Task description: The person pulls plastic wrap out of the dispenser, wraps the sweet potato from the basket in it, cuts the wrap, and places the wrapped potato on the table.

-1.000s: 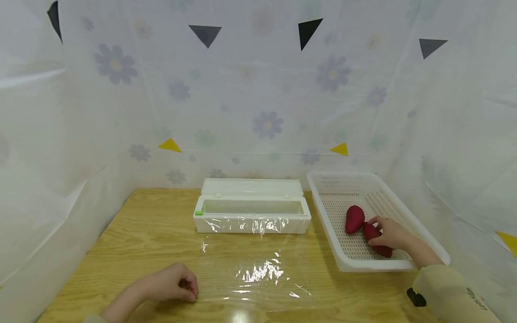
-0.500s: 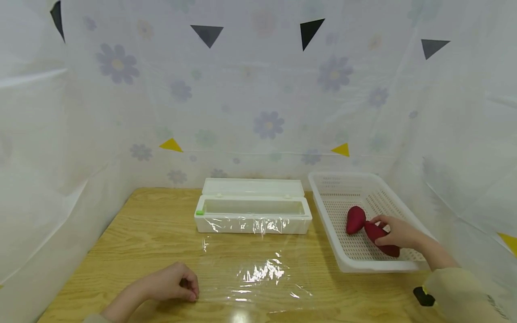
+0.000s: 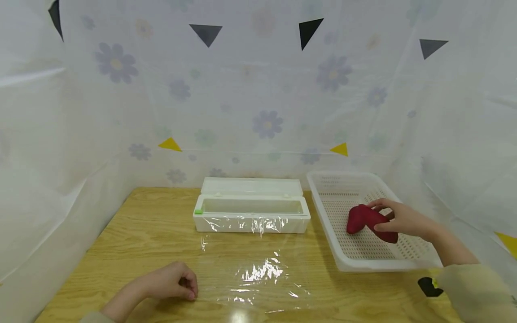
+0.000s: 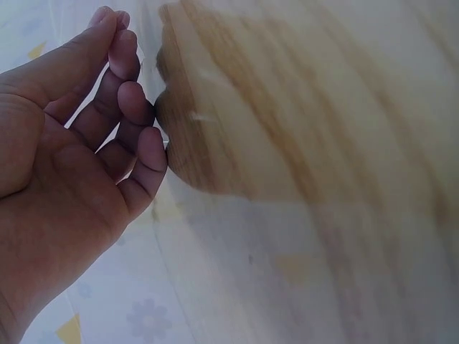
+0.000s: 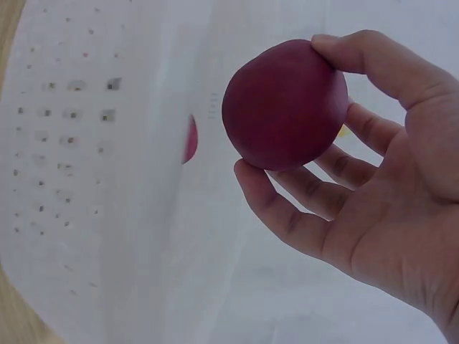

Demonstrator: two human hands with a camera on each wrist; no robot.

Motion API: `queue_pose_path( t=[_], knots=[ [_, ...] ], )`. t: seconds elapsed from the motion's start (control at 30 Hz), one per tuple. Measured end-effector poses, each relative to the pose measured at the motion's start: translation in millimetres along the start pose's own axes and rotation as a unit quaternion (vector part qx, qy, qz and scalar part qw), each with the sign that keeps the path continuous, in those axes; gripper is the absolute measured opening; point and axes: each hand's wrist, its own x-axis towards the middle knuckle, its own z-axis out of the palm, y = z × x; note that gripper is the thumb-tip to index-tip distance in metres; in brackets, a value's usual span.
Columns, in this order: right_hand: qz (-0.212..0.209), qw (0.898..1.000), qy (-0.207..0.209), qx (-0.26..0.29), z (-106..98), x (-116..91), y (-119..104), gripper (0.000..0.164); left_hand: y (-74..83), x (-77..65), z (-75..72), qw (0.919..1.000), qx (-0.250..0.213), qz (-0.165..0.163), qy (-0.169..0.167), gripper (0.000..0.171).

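Note:
My right hand [image 3: 405, 219] grips a dark red pear [image 3: 379, 224] above the white basket, thumb on one side and fingers on the other. The right wrist view shows its rounded end [image 5: 283, 104] between the fingertips. Another red pear [image 3: 355, 220] lies in the basket, partly covered by the held one. My left hand [image 3: 171, 281] rests on the table at the left edge of a sheet of clear plastic wrap [image 3: 262, 271]. Its fingers are loosely bent, thumb tip against the index finger in the left wrist view; nothing shows between them.
A white wrap dispenser box [image 3: 252, 224] with its lid raised stands at the back middle, the wrap running over its front edge. A green slider [image 3: 199, 211] sits at its left. The perforated basket [image 3: 337, 251] stands at right; pale patterned sheeting [image 3: 258, 89] surrounds the table.
My right hand has taken hold of the nearer pear, shifted slightly right and then lifted it up off the basket floor. The left hand has stayed in place.

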Motion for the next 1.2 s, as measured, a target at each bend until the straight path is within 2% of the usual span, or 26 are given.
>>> queue_pose_path(
  t=[0.13,0.23,0.57,0.73,0.83,1.0,1.2],
  knots=[
    [-0.024,1.000,0.008,-0.010,-7.1,-1.9,-19.2,0.062,0.3,0.2,0.1,1.0000,0.003,-0.001,0.000,0.011],
    [-0.032,0.999,0.008,0.002,-9.9,-1.7,-35.3,0.060,-1.4,0.1,0.1,1.0000,0.004,-0.003,-0.001,0.011],
    [-0.078,0.996,-0.004,0.040,-5.8,9.4,-83.0,0.058,0.4,-0.5,-1.3,0.9998,-0.008,-0.021,-0.001,0.011],
    [-0.116,0.992,0.001,0.047,2.3,18.2,-100.6,0.058,-0.3,-0.9,-0.6,0.9996,-0.009,-0.025,0.000,0.011],
    [-0.147,0.989,0.009,0.033,8.7,23.2,-108.0,0.057,-0.5,-0.7,0.0,0.9995,-0.009,-0.030,0.000,0.011],
    [-0.172,0.985,0.016,0.007,22.2,28.2,-119.3,0.057,-0.2,-0.3,1.1,0.9994,-0.011,-0.033,0.001,0.011],
    [-0.188,0.982,-0.017,0.019,44.1,31.6,-136.1,0.056,-1.4,-0.4,1.9,0.9996,-0.009,-0.026,0.002,0.011]
  ],
)
